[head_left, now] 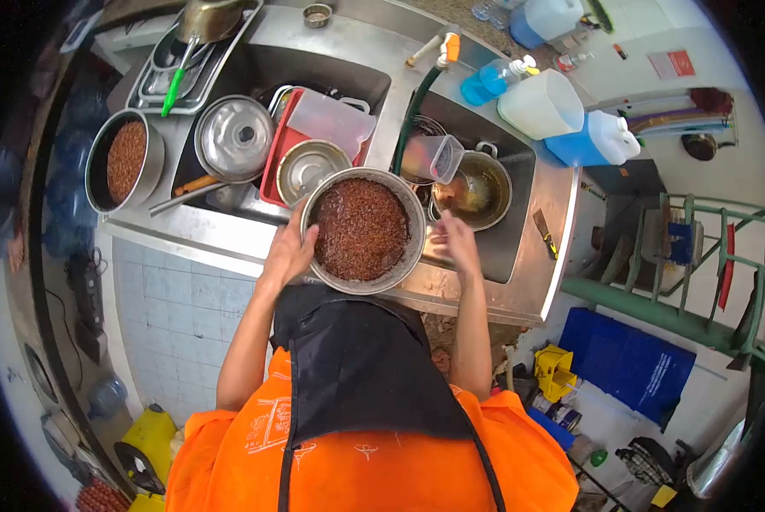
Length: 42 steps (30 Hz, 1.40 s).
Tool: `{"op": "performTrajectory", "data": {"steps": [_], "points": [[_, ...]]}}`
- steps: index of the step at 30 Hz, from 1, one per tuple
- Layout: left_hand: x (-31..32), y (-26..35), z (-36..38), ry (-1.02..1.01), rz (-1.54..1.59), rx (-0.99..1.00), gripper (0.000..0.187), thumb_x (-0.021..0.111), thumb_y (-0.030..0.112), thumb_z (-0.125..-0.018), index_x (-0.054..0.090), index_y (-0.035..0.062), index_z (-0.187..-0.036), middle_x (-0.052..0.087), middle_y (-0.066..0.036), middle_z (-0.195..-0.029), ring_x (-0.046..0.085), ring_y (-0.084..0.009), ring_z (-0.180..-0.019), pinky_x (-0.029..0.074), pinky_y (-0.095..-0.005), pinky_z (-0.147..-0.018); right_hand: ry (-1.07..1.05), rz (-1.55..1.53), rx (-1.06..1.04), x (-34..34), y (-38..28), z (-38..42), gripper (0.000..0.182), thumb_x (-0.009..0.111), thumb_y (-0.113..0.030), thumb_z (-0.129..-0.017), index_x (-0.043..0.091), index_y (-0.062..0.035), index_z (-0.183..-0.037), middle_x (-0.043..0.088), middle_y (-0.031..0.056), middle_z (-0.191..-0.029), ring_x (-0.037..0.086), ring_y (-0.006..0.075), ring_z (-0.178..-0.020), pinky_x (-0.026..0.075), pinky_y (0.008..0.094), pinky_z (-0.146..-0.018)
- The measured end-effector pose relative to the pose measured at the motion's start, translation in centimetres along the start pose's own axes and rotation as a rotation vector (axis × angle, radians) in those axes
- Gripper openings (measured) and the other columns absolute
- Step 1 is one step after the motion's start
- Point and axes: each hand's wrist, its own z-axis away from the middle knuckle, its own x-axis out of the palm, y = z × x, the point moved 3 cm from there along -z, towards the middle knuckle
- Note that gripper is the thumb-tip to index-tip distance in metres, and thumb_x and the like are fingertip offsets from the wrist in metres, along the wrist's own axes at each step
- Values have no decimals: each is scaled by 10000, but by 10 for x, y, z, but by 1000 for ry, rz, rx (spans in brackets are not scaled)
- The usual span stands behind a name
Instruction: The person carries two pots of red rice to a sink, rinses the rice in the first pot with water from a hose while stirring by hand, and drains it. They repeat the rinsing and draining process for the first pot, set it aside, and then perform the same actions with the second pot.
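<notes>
A round metal pot (413, 224) full of wet-looking reddish-brown grains (361, 229) is in front of me at the sink's front edge. My left hand (292, 249) grips its left rim, thumb on the inside edge. Just off the pot's right side is my right hand (458, 246), apart from the rim, its fingers loosely extended with nothing visible in them. Behind it, a used metal pot (492, 209) with a brownish inside sits in the right basin, beside a clear plastic container (438, 159).
In the left basin are a lidded pot (234, 136), a red tray (282, 145) and a metal bowl (312, 166). Another pot of grains (126, 162) stands on the left. A green hose (412, 111) crosses the divider. A scraper (545, 233) lies on the right edge.
</notes>
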Motion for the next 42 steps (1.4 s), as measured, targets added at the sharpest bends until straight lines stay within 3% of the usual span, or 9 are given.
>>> {"op": "performTrajectory", "data": {"steps": [4, 7, 9, 11, 13, 24, 26, 32, 42], "points": [[18, -16, -2, -370, 531, -317, 668, 442, -9, -889, 232, 35, -1521, 461, -177, -1434, 457, -272, -1317, 326, -355, -1124, -75, 109, 61, 36, -5, 32, 579, 598, -519, -904, 632, 48, -1017, 685, 167, -893, 686, 255, -758, 542, 378, -653], [17, 1, 4, -343, 616, -335, 611, 416, -52, -869, 329, 0, -1471, 503, -170, -1389, 481, -241, -1279, 346, -341, -1103, 28, 463, -523, 35, 12, 14, 393, 645, -365, -854, 633, 20, -928, 615, 150, -724, 617, 291, -656, 501, 412, -637], [22, 8, 1, -298, 462, -187, 524, 417, -28, -896, 374, -6, -1418, 603, -178, -1194, 676, -237, -926, 620, -311, -602, -99, 454, -462, 27, 4, 11, 298, 605, -236, -820, 627, 58, -863, 616, 299, -768, 615, 470, -750, 499, 486, -712], [29, 27, 0, -271, 405, -187, 525, 422, -37, -891, 381, -13, -1414, 606, -165, -1200, 664, -231, -966, 614, -313, -664, -61, 461, -471, 11, 17, 5, 284, 605, -234, -821, 629, 47, -856, 622, 287, -760, 622, 459, -739, 496, 488, -701], [41, 72, 1, -236, 464, -244, 535, 446, -29, -879, 420, -3, -1413, 560, -170, -1322, 545, -262, -1204, 386, -341, -1059, -42, 411, -354, -19, 3, 14, 274, 610, -233, -817, 621, 41, -827, 612, 270, -719, 622, 439, -703, 484, 489, -669], [224, 102, -73, -87, 178, -102, 386, 557, 41, -888, 540, 16, -1273, 663, -229, -1058, 657, -312, -1037, 502, -393, -872, 39, 485, -274, -176, 15, -60, 239, 606, -180, -856, 603, 56, -817, 555, 211, -634, 563, 284, -562, 453, 400, -584], [241, 95, -82, -7, 214, -98, 354, 571, 31, -879, 558, 3, -1231, 681, -236, -950, 699, -342, -900, 534, -409, -789, 46, 497, -322, -180, 37, -86, 194, 585, -139, -885, 619, 42, -824, 502, 61, -595, 454, 108, -565, 407, 329, -540], [273, 26, -101, -70, 25, -300, 271, 608, 118, -824, 596, -14, -1061, 641, -317, -957, 608, -506, -925, 478, -541, -865, -85, 372, -223, -143, 94, -126, 179, 582, -107, -872, 636, 54, -930, 630, 167, -727, 598, 178, -658, 481, 341, -651], [287, -35, -119, -39, -351, -389, 297, 576, 108, -814, 536, -44, -1066, 655, -293, -949, 647, -448, -908, 499, -485, -883, -61, 542, -460, -69, 206, -187, 254, 631, -193, -902, 656, -12, -1078, 667, 162, -791, 639, 221, -658, 521, 370, -615]]}}
